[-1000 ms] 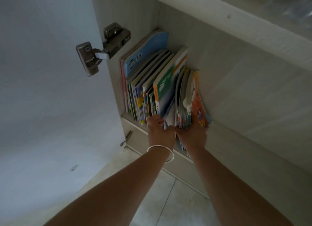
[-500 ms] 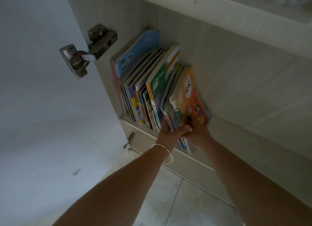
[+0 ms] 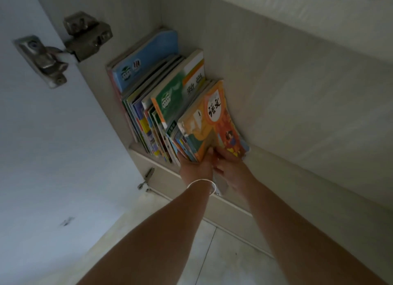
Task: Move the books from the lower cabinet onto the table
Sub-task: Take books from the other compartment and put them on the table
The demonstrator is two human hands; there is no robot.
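Both hands together at frame centre: left hand [image 3: 196, 170] and right hand [image 3: 230, 167] clamping the orange-covered paperback bundle [image 3: 209, 123]. Best squeezed firmly, drawn straight out, leaving the green-covered upright books [image 3: 170, 97] standing.

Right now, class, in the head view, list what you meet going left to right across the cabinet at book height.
Open door → metal hinge → blue book → green book → orange book → bare cabinet wall.

My left hand [image 3: 196, 170] and right hand [image 3: 230, 167] grip the orange book [image 3: 214, 123] and thin ones beside it, at the right end of the cabinet's [image 3: 276, 93] row.
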